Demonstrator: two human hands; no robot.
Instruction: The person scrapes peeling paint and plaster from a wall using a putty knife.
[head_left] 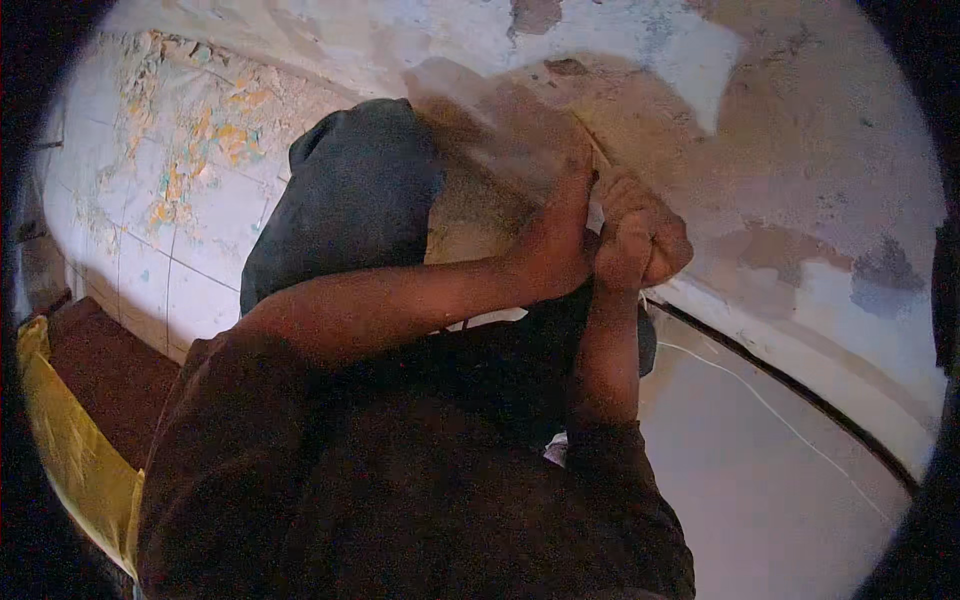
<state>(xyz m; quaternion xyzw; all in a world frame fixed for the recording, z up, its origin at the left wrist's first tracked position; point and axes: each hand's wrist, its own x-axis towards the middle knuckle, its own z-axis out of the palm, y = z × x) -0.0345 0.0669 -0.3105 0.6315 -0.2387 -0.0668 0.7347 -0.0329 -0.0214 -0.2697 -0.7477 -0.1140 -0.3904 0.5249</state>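
My right hand is closed in a fist beside the wall, its fingers wrapped round something mostly hidden. A thin, pale, stick-like edge shows just above this fist. My left hand is pressed up close against it, with one digit pointing upward. The other fingers of the left hand are dim or hidden, so their grip cannot be made out. Beyond the left hand lies a smeared brownish shape with pale streaks, too blurred to name. Both hands are in front of the patchy wall, whose paint has come away in places.
My dark-clad knee juts up to the left of the hands. Orange and green flakes litter the pale tiled floor. A thin white cord trails at the right. Yellow cloth and a brown mat-like surface lie at the lower left.
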